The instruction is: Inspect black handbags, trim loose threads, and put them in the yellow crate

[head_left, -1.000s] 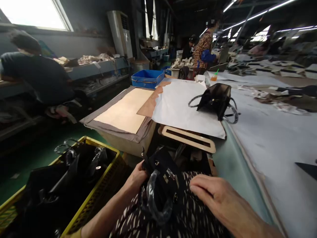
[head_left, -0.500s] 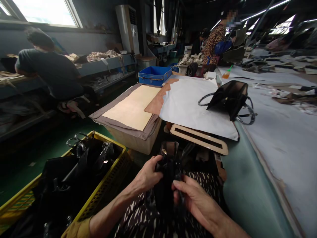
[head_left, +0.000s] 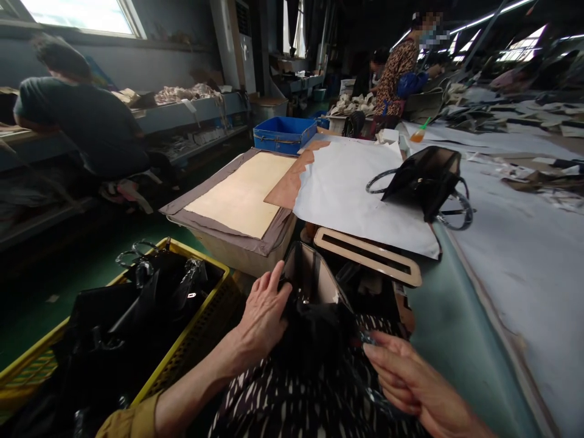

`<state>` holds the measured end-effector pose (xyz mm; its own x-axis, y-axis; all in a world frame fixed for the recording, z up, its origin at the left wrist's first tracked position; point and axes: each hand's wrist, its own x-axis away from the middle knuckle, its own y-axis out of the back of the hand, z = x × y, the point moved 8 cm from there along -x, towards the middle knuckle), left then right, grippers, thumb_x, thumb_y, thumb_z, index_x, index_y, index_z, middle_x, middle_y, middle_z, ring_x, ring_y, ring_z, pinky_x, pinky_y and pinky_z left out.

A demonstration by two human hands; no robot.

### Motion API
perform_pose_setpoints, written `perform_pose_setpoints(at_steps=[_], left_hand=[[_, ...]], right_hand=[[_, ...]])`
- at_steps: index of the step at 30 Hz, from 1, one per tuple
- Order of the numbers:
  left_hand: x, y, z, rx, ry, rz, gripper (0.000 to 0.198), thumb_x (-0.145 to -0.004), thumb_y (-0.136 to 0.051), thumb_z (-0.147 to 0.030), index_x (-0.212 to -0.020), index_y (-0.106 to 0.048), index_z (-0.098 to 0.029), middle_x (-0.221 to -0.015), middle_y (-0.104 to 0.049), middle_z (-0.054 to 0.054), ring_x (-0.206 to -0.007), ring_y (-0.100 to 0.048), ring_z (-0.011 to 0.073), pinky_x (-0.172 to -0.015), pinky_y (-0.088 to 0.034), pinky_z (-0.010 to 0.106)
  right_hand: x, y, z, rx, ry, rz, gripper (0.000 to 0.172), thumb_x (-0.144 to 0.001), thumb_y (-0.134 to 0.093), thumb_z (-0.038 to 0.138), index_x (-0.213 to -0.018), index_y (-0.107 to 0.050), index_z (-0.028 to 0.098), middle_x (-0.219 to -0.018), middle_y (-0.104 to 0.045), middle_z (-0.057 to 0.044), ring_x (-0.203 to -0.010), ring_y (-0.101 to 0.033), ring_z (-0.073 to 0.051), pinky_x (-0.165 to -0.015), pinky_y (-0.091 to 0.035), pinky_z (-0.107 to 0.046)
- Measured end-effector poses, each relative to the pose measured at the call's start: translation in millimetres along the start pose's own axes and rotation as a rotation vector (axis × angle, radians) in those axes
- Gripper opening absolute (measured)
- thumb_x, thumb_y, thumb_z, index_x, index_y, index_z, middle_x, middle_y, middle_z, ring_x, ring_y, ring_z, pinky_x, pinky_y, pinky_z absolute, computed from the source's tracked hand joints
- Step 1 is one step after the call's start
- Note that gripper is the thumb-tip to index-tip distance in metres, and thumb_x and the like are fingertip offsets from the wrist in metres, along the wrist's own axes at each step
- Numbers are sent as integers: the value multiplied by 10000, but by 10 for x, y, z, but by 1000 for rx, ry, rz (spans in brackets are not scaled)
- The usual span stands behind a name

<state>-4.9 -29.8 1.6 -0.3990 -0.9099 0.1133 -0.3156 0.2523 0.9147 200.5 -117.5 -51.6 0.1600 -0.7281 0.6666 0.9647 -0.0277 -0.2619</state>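
Observation:
A black handbag [head_left: 314, 331] rests on my lap, its mouth spread so that the light lining and a dark strip inside show. My left hand [head_left: 264, 307] is closed on the bag's left edge, fingers over the rim; the thumb is partly hidden. Off the bag's right side, my right hand [head_left: 406, 374] pinches a dark handle wrapped in clear plastic. A second black handbag [head_left: 417, 179] with wrapped handles lies on its side on the table to the right.
At left, a yellow crate [head_left: 191, 322] holds several black bags. Ahead are a tub topped with a cream sheet [head_left: 241, 191], a white sheet [head_left: 347, 188], a slotted wooden frame [head_left: 367, 255] and a blue bin [head_left: 285, 135]. People work farther off.
The handbag's mouth has spread open, showing the lining. My right hand has moved right with the handle, away from the bag's middle. My left hand has shifted slightly left along the edge.

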Motion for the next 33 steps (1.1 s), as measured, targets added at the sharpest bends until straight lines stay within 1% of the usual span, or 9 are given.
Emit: perform_pose_setpoints(at_steps=[4,8,11,14,18,22,27,30,33], left_hand=[[29,47,-209,75,-288,147,500,-538,-727,-471,-920,-570,-189,-1401,-286,80,-1324,-109,299,-1078,-143,445],[64,248,-302,120,-404,132,489,-591,-672,-545,-916,-611,-184,-1384,-332,71,-1330,-82,294,-1089,-40,454],[62,312,-441,111,-520,242,489,-576,-692,-529,-913,-621,-181,-1298,-450,71,-1292,-225,286,-1090,-1,445],[37,240,-550,68,-590,416,377,-592,-719,-431,-858,-611,-187,-1002,-624,24,-1069,-500,221,-1081,-136,406],[-90,65,-577,-88,-491,374,123,-708,-608,-280,-746,-556,-175,-844,-609,18,-826,-580,185,-773,-454,288],[-240,-21,-510,-280,-258,159,241,-654,-543,-138,-887,-483,-153,-894,-559,70,-728,-589,219,-623,-466,314],[-393,269,-340,-326,78,-49,452,-700,-456,-92,-1138,-349,-131,-968,-537,127,-751,-603,253,-635,-457,356],[-344,191,-442,-171,-179,260,443,-696,-532,-176,-1121,-413,-200,-985,-579,79,-844,-594,257,-696,-447,338],[-153,122,-436,82,-360,592,705,-592,-683,-377,-1218,-373,-283,-1046,-593,26,-902,-578,241,-713,-442,284]], right_hand=[[12,7,115,18,29,45,436,-711,-653,403,-1000,-424,169,-451,-192,153,-374,-58,-4,-334,-51,-146],[41,113,157,77,45,28,431,-736,-630,408,-1026,-418,171,-450,-190,151,-377,-65,-9,-341,-60,-153],[76,137,174,120,42,3,482,-725,-634,430,-1062,-403,176,-459,-195,148,-385,-71,-11,-350,-61,-157],[108,96,202,133,38,19,492,-721,-633,441,-1067,-411,171,-457,-192,145,-381,-79,-14,-349,-65,-163],[178,71,191,77,40,-14,509,-709,-645,433,-1077,-411,171,-456,-210,144,-379,-83,-11,-349,-71,-164],[268,-86,37,41,-25,32,560,-690,-653,461,-1096,-404,167,-435,-230,147,-365,-97,-3,-352,-73,-164],[265,-305,-85,14,-102,166,570,-643,-679,489,-1048,-441,166,-389,-212,155,-331,-102,-2,-328,-82,-159],[206,-91,-31,-79,-50,23,521,-639,-700,442,-1008,-441,181,-422,-225,152,-354,-73,5,-334,-59,-145],[179,148,-47,-147,-25,-59,513,-622,-729,396,-985,-436,182,-444,-232,152,-368,-71,9,-341,-63,-139]])
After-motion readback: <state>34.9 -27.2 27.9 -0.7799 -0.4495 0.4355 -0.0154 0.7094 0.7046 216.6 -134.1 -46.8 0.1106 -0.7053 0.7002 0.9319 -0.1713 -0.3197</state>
